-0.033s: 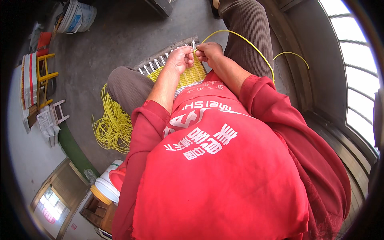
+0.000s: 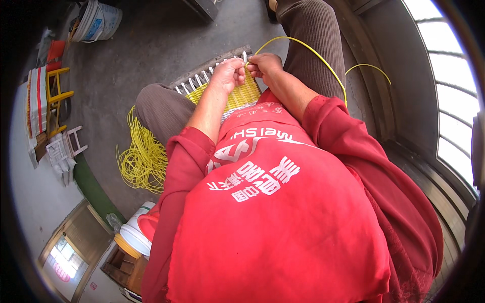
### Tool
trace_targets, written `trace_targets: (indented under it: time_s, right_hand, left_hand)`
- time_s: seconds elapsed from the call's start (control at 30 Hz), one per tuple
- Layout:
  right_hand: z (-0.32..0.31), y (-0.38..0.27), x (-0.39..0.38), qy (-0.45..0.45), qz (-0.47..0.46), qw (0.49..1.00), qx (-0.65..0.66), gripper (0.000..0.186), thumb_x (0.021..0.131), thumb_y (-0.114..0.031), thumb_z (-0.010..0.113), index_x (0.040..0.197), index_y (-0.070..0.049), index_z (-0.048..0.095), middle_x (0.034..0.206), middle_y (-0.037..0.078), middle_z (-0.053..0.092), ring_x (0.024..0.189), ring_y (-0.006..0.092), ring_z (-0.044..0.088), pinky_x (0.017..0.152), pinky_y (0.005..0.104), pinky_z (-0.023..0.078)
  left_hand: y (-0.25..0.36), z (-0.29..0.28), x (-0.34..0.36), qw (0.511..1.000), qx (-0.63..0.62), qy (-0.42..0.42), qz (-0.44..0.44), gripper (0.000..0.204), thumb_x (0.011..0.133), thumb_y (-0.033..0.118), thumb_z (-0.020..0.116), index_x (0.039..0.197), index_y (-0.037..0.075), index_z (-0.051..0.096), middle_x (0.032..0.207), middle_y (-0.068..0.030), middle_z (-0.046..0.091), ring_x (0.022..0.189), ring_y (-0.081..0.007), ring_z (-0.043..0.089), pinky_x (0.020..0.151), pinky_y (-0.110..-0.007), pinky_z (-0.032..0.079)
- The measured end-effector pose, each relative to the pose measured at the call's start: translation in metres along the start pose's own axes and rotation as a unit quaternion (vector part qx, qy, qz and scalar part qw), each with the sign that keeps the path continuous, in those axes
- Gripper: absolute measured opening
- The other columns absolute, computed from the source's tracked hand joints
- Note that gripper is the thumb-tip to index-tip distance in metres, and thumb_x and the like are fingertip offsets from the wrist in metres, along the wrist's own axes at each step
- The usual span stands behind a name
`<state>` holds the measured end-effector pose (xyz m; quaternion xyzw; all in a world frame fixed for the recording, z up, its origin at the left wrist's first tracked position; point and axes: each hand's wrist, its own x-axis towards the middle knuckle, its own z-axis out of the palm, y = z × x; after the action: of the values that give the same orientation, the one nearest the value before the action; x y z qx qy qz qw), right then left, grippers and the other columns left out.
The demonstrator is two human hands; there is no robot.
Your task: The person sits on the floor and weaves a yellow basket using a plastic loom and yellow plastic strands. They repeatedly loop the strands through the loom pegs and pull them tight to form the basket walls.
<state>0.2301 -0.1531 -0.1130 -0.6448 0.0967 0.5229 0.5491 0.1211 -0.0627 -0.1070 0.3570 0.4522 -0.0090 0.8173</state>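
Between my knees lies a woven panel [image 2: 241,96] of yellow strand, with a row of white stakes [image 2: 198,81] sticking up along its far edge. My left hand [image 2: 229,74] is closed at the panel's far right corner; whatever its fingertips grip there is too small to make out. Close beside it, my right hand [image 2: 265,66] pinches a yellow strand [image 2: 313,50]. From the fingers this strand arcs up and over my right thigh, then off to the right. Both hands partly hide the stakes and the far edge of the weave.
A wooden board [image 2: 232,53] backs the panel. Loose yellow strand lies in a coil [image 2: 142,154] on the floor by my left leg. Farther left are a white bucket [image 2: 103,22], a yellow stool [image 2: 59,96] and stacked basins [image 2: 134,237]. A barred window [image 2: 452,91] borders the right.
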Motion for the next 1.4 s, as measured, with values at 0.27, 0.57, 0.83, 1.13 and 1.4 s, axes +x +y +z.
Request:
trace_targets:
  time_s: [0.27, 0.57, 0.83, 1.13, 1.4]
  right_hand:
    - [-0.002, -0.004, 0.0, 0.013, -0.102, 0.987, -0.124, 0.01, 0.079, -0.01, 0.065, 0.076, -0.002, 0.061, 0.063, 0.005, 0.061, 0.05, 0.0123, 0.058, 0.042, 0.0255, 0.047]
    - [-0.001, 0.0, 0.008, -0.054, -0.111, 0.978, -0.17, 0.007, 0.081, -0.008, 0.061, 0.078, -0.002, 0.061, 0.065, 0.005, 0.061, 0.053, 0.0121, 0.059, 0.044, 0.0247, 0.048]
    - [-0.004, 0.003, 0.008, -0.076, -0.039, 0.996, -0.033, 0.005, 0.078, -0.008, 0.062, 0.078, -0.003, 0.063, 0.067, 0.007, 0.063, 0.052, 0.0135, 0.059, 0.043, 0.0256, 0.047]
    - [0.0, -0.001, 0.003, -0.047, 0.028, 0.998, 0.024, 0.009, 0.081, -0.013, 0.061, 0.076, -0.006, 0.062, 0.065, 0.004, 0.062, 0.047, 0.0111, 0.055, 0.041, 0.0241, 0.04]
    - [0.001, -0.002, 0.005, -0.099, 0.019, 0.995, -0.01, 0.011, 0.081, -0.017, 0.058, 0.076, -0.008, 0.061, 0.065, 0.002, 0.058, 0.053, 0.0107, 0.053, 0.048, 0.0241, 0.043]
  left_hand:
    - [0.002, 0.023, -0.007, 0.987, 0.11, 0.114, 0.034, 0.002, 0.08, 0.009, 0.057, 0.08, 0.01, 0.055, 0.057, -0.0009, 0.052, 0.04, -0.0097, 0.046, 0.037, -0.024, 0.038]
    - [-0.006, 0.016, -0.008, 0.991, 0.064, 0.094, 0.071, 0.005, 0.079, 0.009, 0.058, 0.075, 0.009, 0.055, 0.057, -0.0015, 0.053, 0.041, -0.0102, 0.047, 0.037, -0.024, 0.038]
    - [-0.01, 0.014, -0.008, 0.99, 0.077, 0.085, 0.086, 0.003, 0.079, 0.01, 0.059, 0.077, 0.009, 0.056, 0.058, -0.001, 0.056, 0.042, -0.0089, 0.05, 0.039, -0.021, 0.042]
    - [-0.011, 0.015, -0.013, 0.988, 0.066, 0.086, 0.108, 0.004, 0.08, 0.011, 0.057, 0.077, 0.008, 0.057, 0.06, -0.0025, 0.058, 0.043, -0.0101, 0.052, 0.041, -0.023, 0.044]
    - [-0.014, 0.013, -0.017, 0.986, 0.064, 0.086, 0.124, 0.008, 0.08, 0.011, 0.056, 0.085, 0.005, 0.059, 0.063, -0.004, 0.058, 0.048, -0.0123, 0.055, 0.045, -0.025, 0.047]
